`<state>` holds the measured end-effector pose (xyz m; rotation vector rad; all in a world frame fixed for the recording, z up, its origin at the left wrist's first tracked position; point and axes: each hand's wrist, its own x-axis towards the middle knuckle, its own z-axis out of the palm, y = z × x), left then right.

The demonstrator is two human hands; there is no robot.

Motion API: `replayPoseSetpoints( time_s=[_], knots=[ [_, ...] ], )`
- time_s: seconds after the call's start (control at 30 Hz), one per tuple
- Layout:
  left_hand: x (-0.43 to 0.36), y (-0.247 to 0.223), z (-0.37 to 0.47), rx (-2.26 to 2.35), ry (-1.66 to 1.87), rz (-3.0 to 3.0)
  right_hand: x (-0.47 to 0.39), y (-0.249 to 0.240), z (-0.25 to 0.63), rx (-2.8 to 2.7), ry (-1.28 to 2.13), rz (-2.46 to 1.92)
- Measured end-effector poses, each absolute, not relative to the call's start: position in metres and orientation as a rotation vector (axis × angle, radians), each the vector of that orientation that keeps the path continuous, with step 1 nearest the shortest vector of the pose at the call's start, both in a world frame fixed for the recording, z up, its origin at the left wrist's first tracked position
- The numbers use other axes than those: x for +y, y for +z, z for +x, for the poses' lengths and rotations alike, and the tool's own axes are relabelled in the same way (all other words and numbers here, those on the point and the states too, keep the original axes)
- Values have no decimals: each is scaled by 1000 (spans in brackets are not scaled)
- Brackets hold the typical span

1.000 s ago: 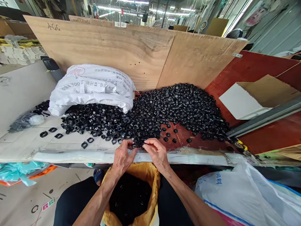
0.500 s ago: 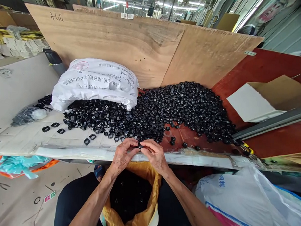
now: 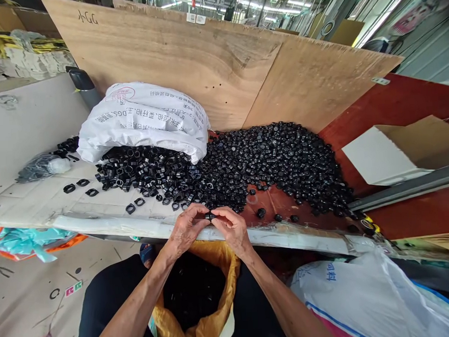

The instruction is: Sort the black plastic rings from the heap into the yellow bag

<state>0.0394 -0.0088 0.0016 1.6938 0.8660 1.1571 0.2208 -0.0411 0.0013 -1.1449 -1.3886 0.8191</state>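
Note:
Above the table's front edge, my left hand and my right hand meet fingertip to fingertip. Both pinch a small black plastic part, mostly covered by the fingers. Just beyond them lies a heap of black rings, partly under a white woven sack. To its right spreads a larger heap of small round black caps. Below my hands, between my knees, an open yellow sack holds a dark mass of black pieces.
Wooden boards wall the table's back. At right stand a cardboard box and a metal bar. A white plastic bag lies below right, an orange-rimmed basket below left. Loose rings lie at the left.
The view has shifted slightly. My hands stay together at the table edge, still pinching the small black part. A few loose caps near the front of the right heap sit differently.

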Motion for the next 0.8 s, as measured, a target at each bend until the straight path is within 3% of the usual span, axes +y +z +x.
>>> replayPoseSetpoints(
  time_s=[0.63, 0.8],
  knots=[
    [-9, 0, 36, 824, 1263, 1747, -42, 3, 211, -1410, 828, -1185],
    [-8, 2, 36, 897, 1176, 1600, -40, 6, 215, -1558, 606, -1086]
  ],
)
